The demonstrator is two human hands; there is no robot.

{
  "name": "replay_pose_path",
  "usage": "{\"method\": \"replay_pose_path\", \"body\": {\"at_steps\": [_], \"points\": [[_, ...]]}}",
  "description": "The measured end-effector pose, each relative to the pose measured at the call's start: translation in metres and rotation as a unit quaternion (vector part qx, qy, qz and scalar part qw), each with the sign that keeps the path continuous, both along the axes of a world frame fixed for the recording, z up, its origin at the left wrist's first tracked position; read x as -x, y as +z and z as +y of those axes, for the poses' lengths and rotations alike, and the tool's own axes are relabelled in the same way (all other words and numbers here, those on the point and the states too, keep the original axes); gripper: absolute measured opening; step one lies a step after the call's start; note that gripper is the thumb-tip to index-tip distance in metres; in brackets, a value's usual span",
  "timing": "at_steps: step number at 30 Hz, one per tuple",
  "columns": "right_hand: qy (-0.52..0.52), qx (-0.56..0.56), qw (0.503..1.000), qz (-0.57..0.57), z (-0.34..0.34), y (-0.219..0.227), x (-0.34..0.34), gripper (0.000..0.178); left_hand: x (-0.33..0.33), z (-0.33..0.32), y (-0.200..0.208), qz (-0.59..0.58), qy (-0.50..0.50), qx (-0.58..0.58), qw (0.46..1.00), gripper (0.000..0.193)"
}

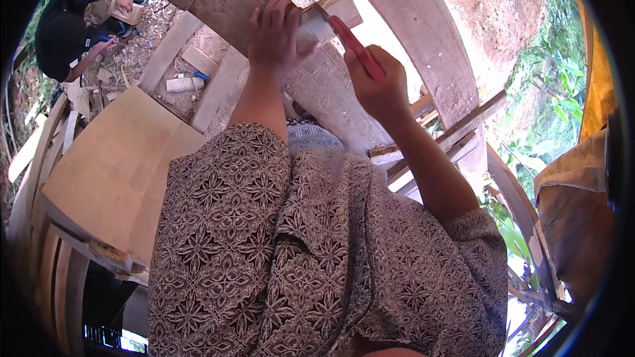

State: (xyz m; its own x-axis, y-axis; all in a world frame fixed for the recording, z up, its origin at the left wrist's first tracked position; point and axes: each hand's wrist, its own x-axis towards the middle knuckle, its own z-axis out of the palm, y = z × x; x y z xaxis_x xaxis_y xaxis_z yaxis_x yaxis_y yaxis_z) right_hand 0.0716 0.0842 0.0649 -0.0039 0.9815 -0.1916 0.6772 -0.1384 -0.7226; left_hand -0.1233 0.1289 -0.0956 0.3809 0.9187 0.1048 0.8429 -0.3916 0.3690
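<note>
My left hand rests over the end of a short wooden block, its fingers on one side and its thumb on the other. The block lies on a wide, rough plank. In my right hand is a red-handled saw, gripped in a closed fist. Its thin dark blade reaches the block just right of my left hand. The blade is seen nearly edge-on, so its teeth cannot be made out.
A large smooth, pale wooden panel stands at the left. Wood chips, offcuts and a blue-handled tool lie on the ground. Another person crouches at the far left, hands near a small block. A broad curved board arches past on the right.
</note>
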Motion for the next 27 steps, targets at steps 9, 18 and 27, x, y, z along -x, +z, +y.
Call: {"method": "replay_pose_path", "body": {"at_steps": [9, 18, 27], "points": [[-0.077, -0.033, 0.992, 0.093, 0.090, -0.120, 0.046, 0.028, 0.003, 0.007, -0.012, 0.004, 0.016, -0.004, 1.000, 0.080], [-0.091, -0.067, 0.977, 0.182, 0.042, -0.116, 0.023, 0.034, 0.002, 0.004, -0.031, 0.023, 0.011, -0.008, 1.000, 0.079], [-0.064, 0.017, 0.986, 0.154, -0.029, 0.051, -0.037, 0.033, 0.003, 0.007, -0.020, -0.011, -0.006, -0.087, 0.996, 0.071]]}}
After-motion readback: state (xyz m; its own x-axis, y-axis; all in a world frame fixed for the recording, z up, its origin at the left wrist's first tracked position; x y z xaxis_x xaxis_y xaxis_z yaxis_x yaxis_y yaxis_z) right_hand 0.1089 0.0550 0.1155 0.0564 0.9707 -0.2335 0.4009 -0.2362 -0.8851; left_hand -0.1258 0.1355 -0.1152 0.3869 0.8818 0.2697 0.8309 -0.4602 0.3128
